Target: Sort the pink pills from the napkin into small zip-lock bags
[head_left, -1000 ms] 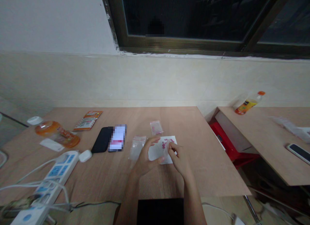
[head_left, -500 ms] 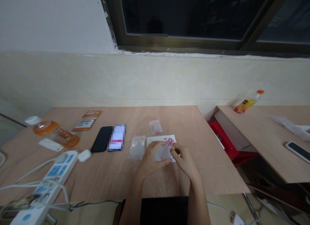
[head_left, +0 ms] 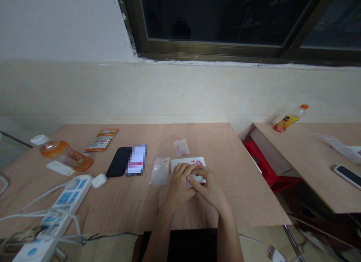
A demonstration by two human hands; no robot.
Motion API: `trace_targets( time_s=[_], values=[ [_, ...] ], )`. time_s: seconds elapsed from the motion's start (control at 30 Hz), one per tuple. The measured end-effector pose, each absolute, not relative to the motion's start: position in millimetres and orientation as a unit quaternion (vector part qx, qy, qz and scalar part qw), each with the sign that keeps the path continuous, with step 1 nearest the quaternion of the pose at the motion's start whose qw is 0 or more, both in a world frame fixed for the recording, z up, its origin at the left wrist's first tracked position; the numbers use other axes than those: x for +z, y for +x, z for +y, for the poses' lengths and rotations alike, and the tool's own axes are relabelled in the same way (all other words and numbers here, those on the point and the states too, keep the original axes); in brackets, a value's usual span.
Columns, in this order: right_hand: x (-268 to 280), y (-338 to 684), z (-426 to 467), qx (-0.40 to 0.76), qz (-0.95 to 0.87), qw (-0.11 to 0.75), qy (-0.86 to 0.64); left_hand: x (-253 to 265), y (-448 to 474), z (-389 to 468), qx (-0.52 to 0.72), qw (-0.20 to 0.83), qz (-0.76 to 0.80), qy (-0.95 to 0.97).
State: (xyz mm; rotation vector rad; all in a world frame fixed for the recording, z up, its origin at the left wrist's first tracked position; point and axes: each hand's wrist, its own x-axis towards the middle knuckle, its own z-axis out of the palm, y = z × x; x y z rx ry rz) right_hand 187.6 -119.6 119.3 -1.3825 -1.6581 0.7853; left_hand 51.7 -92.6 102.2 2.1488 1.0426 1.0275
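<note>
My left hand [head_left: 182, 181] is curled around a small clear plastic bag [head_left: 194, 178], which is mostly hidden behind the fingers. Against it, my right hand [head_left: 210, 187] has its thumb and fingertips drawn together at the bag; what they pinch cannot be made out. Both hands hover over a white sheet [head_left: 177, 162]. Small pink beads [head_left: 199, 162] lie at the sheet's far side, partly covered by the hands. Left of the sheet rests a clear zip bag [head_left: 160, 171]. Beyond it is a smaller bag with pink bits [head_left: 182, 147].
To the left are a black phone [head_left: 118, 162], a lit phone [head_left: 136, 160], an orange drink bottle [head_left: 66, 155] lying down, an orange packet [head_left: 102, 140] and a power strip [head_left: 63, 202] with cables. A second table [head_left: 316, 171] on the right carries another bottle [head_left: 290, 119].
My right hand has moved left onto the bag, and its fingertips now meet my left hand. My left fingers have closed further over the bag, covering more of it and the beads.
</note>
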Motion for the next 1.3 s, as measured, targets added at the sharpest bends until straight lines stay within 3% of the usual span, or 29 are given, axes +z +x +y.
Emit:
trace_targets(
  time_s=[0.27, 0.5, 0.6, 0.9, 1.3],
  values=[
    [116, 184, -118, 0.344, -0.623, 0.448, -0.541, 86, 48, -89, 0.373, 0.285, 0.432, 0.77],
    [101, 204, -112, 0.386, -0.482, 0.566, -0.546, 65, 37, -80, 0.385, 0.536, 0.452, 0.6],
    [83, 211, -103, 0.405, -0.396, 0.618, -0.545, 68, 34, -79, 0.397, 0.596, 0.41, 0.565],
    [57, 196, -89, 0.499, -0.195, 0.669, -0.515, 86, 28, -79, 0.441, 0.573, 0.404, 0.56],
    [50, 172, -80, 0.579, -0.179, 0.691, -0.394, 112, 18, -85, 0.496, 0.536, 0.38, 0.568]
  ],
)
